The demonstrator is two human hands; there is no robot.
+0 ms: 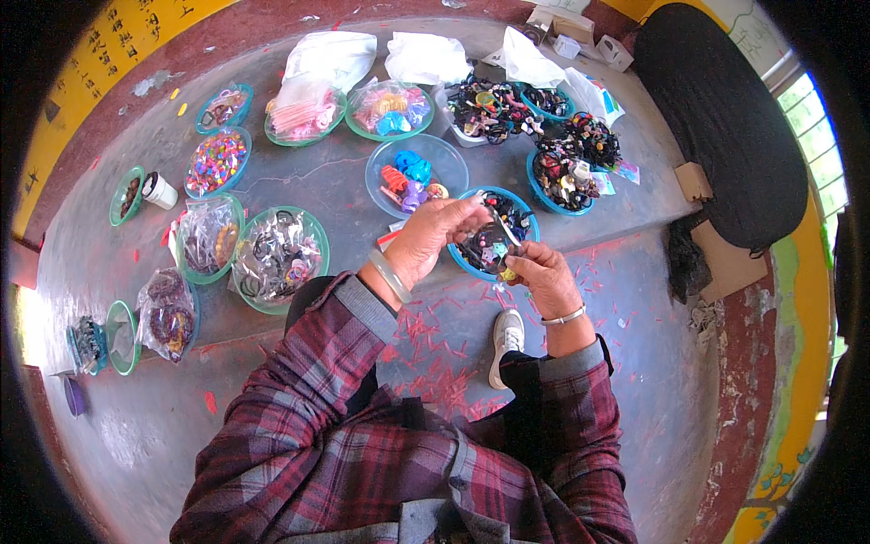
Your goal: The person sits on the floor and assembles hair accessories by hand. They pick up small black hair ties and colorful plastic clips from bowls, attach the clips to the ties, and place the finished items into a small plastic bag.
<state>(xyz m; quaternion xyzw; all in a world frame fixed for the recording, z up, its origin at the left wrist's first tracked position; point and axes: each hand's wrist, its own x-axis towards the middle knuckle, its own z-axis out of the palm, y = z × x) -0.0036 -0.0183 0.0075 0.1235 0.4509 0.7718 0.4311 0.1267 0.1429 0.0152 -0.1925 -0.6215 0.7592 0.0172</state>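
My left hand (428, 238), with a pale bangle at the wrist, is raised at the near left rim of a blue basin (533, 201). Its thumb and fingers are pinched together, and a thin whitish strip shows beside the fingertips. Facing it, my right hand (550, 283) pinches at the basin's near right side. What either hand holds is too small and blurred to name. Beneath the hands the basin is filled with black hair ties (518, 216) bearing small coloured charms. A yellow bit shows by the right fingertips.
A clear basin (372, 172) of blue, orange and purple pieces stands just beyond. Several basins spread left, including a green one (323, 238) and a bead-filled one (217, 163). Another blue basin (566, 195) lies right. Red scraps (444, 363) litter the floor around my shoe (507, 344).
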